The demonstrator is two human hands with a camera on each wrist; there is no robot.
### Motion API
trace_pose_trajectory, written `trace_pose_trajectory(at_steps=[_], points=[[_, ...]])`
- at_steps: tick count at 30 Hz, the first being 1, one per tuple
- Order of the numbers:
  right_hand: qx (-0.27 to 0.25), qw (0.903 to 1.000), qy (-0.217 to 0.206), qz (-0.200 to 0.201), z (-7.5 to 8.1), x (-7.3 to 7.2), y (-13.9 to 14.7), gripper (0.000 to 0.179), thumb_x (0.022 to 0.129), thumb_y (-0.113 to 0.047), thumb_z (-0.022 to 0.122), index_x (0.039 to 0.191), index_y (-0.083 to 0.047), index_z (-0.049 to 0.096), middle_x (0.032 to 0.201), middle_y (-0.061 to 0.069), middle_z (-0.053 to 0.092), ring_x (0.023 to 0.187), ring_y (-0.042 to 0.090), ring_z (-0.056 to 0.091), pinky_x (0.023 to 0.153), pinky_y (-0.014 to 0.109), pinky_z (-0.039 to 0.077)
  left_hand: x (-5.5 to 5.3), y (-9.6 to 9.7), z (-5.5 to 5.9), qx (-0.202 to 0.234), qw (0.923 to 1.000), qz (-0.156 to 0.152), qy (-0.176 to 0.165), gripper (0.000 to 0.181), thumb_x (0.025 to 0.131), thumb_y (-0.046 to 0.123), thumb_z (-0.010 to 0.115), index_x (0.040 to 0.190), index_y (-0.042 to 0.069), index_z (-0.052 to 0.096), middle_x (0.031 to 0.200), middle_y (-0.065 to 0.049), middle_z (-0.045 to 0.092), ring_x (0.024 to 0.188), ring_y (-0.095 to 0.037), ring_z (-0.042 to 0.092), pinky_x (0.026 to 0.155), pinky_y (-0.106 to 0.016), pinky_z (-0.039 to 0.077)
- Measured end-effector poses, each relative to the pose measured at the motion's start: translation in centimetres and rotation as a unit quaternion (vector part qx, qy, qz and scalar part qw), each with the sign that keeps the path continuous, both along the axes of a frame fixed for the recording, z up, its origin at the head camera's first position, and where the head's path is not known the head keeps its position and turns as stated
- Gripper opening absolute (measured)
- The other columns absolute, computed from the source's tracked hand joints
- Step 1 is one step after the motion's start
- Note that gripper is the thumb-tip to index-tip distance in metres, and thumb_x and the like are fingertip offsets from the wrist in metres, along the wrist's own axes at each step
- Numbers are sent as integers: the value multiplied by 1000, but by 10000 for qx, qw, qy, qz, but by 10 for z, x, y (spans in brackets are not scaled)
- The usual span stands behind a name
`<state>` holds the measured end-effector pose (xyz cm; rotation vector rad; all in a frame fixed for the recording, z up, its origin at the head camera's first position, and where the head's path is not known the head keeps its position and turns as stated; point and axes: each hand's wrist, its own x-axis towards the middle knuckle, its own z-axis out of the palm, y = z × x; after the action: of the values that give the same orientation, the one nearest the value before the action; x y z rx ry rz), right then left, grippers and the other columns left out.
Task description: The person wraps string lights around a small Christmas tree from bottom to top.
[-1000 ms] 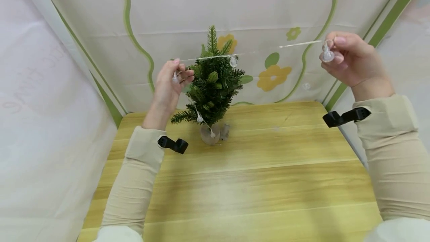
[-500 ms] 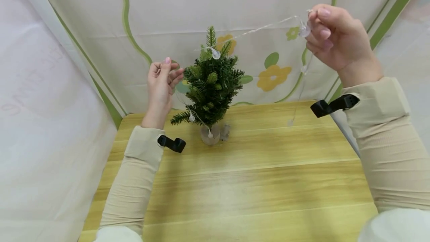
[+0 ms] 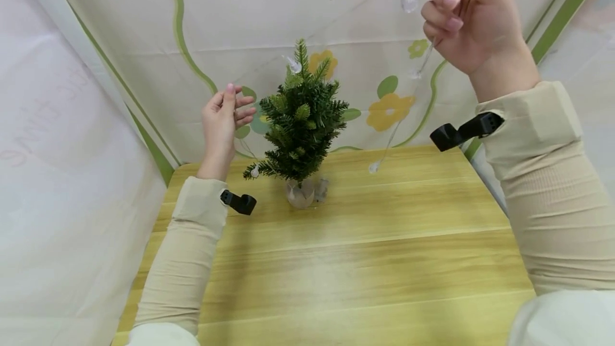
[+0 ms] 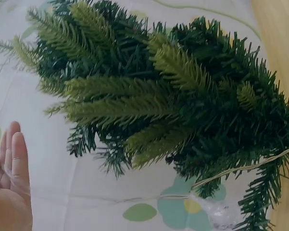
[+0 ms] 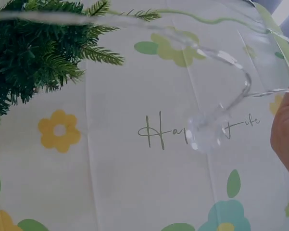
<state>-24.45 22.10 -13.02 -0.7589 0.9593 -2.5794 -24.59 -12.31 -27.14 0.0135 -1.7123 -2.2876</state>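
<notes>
A small green artificial Christmas tree (image 3: 302, 122) stands on the table in a pale round base (image 3: 300, 196). Between my hands, a string of fairy lights (image 3: 408, 1) with clear bulbs runs up slantwise past the treetop. High at the right, my right hand (image 3: 485, 20) pinches its wire with thumb and forefinger; a loose tail with a bulb (image 3: 375, 167) hangs below. Left of the tree, my left hand (image 3: 220, 122) pinches the wire between thumb and forefinger, other fingers fairly straight. From there the wire drops past a bulb (image 4: 219, 214) by the lowest branch towards the base.
A small clear object (image 3: 322, 190), too faint to identify, is beside the tree base. The wooden table (image 3: 336, 271) meets a white printed cloth wall (image 3: 259, 20) behind the tree. Another cloth wall (image 3: 72, 175) rises along the left.
My right hand has risen and moved somewhat left, steepening the wire between the hands; its tail now hangs over the table. My left hand has shifted slightly left, away from the tree.
</notes>
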Motion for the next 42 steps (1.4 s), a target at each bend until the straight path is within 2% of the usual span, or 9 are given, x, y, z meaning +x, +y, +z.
trace_pose_trajectory(at_steps=[4,9,11,14,18,24,34,39,42], points=[[-28,9995,-220,-213,5,-5,-6,28,98,0,38,92,15,61,54,16,53,41,16,30,42,20,11,-1,-8,0,12,9999,-90,-101,39,96,30,52,126,5,57,81,3,72,65,-6,69,61,-16,57],[-118,9956,-772,-516,9,-10,-14,20,96,0,45,101,12,60,64,16,56,44,18,38,40,20,23,-4,-16,-1,488,9979,-117,-412,28,98,29,47,117,10,57,93,2,68,77,-8,69,71,-17,57],[-87,9949,-923,-409,10,-12,-17,22,96,-1,45,111,10,58,71,18,60,44,21,42,37,20,28,-6,-20,-1,1226,9898,-304,-654,23,99,27,47,113,12,57,99,1,65,84,-9,67,76,-18,57],[201,9968,-747,-219,9,-16,-21,33,98,-4,42,128,6,51,84,20,64,48,25,49,36,22,35,-9,-27,1,2400,9639,-549,-1017,19,98,26,48,111,14,56,102,1,64,93,-12,64,81,-20,56],[558,9975,-370,-205,8,-20,-29,39,98,-3,37,136,1,46,99,19,65,54,27,56,40,25,45,-12,-32,1,2851,9489,-655,-1185,21,98,26,49,113,14,56,98,3,65,97,-12,61,84,-22,56],[836,9963,-73,-204,5,-24,-39,46,97,4,27,139,-6,44,111,17,61,66,26,61,49,25,52,-18,-32,1,2618,9554,-639,-1209,15,100,22,47,109,14,55,101,3,62,96,-11,61,85,-22,55],[1016,9926,-399,-537,-4,-43,-48,54,92,14,31,133,-15,51,115,17,60,68,25,64,54,26,56,-31,-25,-4,1107,9878,-250,-1065,25,103,19,41,125,15,50,96,3,49,90,-7,50,84,-19,51],[987,9907,-566,-750,-13,-49,-45,52,93,13,35,132,-16,52,109,16,62,66,25,66,55,27,56,-32,-22,-7,514,9909,-64,-1242,36,102,23,44,136,19,50,89,7,43,79,-5,44,94,-27,44],[1034,9894,-531,-873,-16,-54,-41,52,93,12,37,133,-17,52,111,16,61,68,25,67,56,28,57,-34,-20,-6,289,9911,43,-1299,35,100,25,47,134,21,53,90,7,44,79,-5,45,84,-22,46]])
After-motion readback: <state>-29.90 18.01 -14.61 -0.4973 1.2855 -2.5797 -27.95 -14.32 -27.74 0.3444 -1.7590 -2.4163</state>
